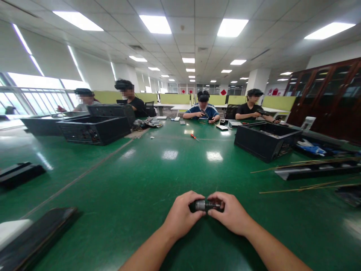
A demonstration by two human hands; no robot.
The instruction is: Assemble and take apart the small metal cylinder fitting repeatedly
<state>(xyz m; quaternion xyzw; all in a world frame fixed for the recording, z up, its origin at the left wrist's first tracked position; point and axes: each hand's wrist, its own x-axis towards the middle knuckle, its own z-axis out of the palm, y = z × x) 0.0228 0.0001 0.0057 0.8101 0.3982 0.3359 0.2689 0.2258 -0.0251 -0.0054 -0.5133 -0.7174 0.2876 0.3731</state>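
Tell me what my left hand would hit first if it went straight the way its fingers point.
Past the small cylindrical part at its fingers, your left hand would likely meet your right hand first, just across from it, though depth is hard to judge.

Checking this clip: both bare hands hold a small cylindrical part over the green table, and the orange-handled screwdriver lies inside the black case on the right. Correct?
Not quite: the head view shows the orange-handled screwdriver on the green table, outside the black case. The left hand and right hand do hold the cylindrical part.
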